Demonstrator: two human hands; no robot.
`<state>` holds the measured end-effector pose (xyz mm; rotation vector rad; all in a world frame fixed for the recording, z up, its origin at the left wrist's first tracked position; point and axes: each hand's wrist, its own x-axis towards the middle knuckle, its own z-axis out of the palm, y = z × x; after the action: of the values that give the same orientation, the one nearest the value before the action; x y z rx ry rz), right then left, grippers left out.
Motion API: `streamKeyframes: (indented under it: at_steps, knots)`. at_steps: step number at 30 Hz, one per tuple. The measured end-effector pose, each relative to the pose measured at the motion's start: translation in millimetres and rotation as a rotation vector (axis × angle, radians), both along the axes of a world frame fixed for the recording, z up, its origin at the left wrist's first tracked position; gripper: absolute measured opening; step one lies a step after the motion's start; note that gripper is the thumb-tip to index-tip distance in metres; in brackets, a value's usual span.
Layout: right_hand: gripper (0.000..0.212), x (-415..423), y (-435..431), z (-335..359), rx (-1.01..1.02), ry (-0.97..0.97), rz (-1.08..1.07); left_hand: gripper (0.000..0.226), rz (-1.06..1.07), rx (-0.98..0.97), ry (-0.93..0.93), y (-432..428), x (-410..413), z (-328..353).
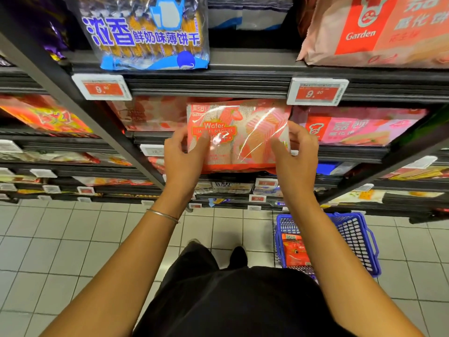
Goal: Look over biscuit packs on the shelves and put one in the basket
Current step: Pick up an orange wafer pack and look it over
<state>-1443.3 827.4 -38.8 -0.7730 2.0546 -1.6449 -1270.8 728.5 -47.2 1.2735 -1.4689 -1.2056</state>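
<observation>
In the head view, the person holds a pink and red wafer pack (239,132) in the air in front of the shelves, at the level of the second shelf from the top. The word "Wafer" stands on its front, and the clear wrapper reflects the light. The left grip (184,156) pinches the left edge of the pack, with the thumb on the front and the other fingers behind it. The right grip (295,156) grasps the right edge in the same way, the thumb lying on the front. A thin metal bracelet (162,215) sits on the left wrist.

Above the pack, on the top shelf (218,79), there lies a blue and clear biscuit bag (150,35) at the left and a pink Garden bag (379,32) at the right. Two red price tags (102,87) hang on the edge of this shelf, and both show 9.90. Just beside the held pack, to the right, a pink pack (359,130) lies on the second shelf.

The blue basket (357,242) stands on the tiled floor (60,239), below the right forearm and close to the shelves. A red packet (295,251) lies inside it. The wafer pack is well apart from the basket, high above it
</observation>
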Motion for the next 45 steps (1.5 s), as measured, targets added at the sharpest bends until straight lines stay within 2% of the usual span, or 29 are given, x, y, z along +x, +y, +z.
streamKeyframes:
  at_steps: [4,6,8,9,12,13,15,19,22,24,26,28,30,32,35,37,43,45]
  knots:
    - [0.029,11,9,1,-0.067,0.03,0.02,0.035,-0.006,0.118,0.095,9,15,-10]
    - [0.027,15,13,0,-0.097,0.036,0.04,0.047,0.017,0.253,0.126,11,27,-11]
    - [0.026,11,17,-3,-0.092,-0.012,0.092,0.056,0.016,0.44,0.256,16,42,-11]
    - [0.027,9,18,-4,-0.083,-0.073,0.15,0.054,-0.008,0.517,0.323,21,50,-11]
    - [0.027,8,17,-5,-0.08,-0.436,0.345,0.031,-0.045,0.678,0.441,37,67,-11]
    - [0.029,10,17,-6,-0.072,-0.516,0.382,0.03,-0.035,0.714,0.472,42,72,-11]
    - [0.039,15,20,-9,-0.026,-0.554,0.439,0.036,-0.016,0.764,0.509,49,83,-12]
    - [0.067,21,32,-15,0.063,-0.648,0.497,0.052,-0.08,0.795,0.47,61,114,-11]
    - [0.065,39,45,-13,0.079,-0.701,0.531,0.049,-0.167,0.798,0.447,73,138,-9]
    - [0.063,57,57,-13,0.099,-0.73,0.487,0.056,-0.197,0.833,0.47,84,155,-8]
    - [0.052,76,73,-11,0.116,-0.794,0.452,0.071,-0.216,0.878,0.506,95,173,-7]
    - [0.019,95,88,-6,0.136,-0.83,0.462,0.082,-0.258,0.901,0.515,106,193,-4]
    - [0.016,112,106,-2,0.153,-0.854,0.499,0.092,-0.289,0.923,0.538,116,214,-3]
    - [0.028,131,122,2,0.179,-0.891,0.51,0.087,-0.318,0.938,0.576,126,232,-3]
    - [0.066,160,143,6,0.229,-0.916,0.45,0.061,-0.329,0.95,0.594,143,251,-5]
    - [0.075,173,155,7,0.229,-0.928,0.418,0.057,-0.327,0.949,0.572,153,258,-6]
    - [0.051,184,177,15,0.205,-0.999,0.47,0.071,-0.34,0.933,0.54,169,269,6]
    - [0.046,185,179,16,0.198,-0.994,0.464,0.068,-0.303,0.936,0.549,174,270,10]
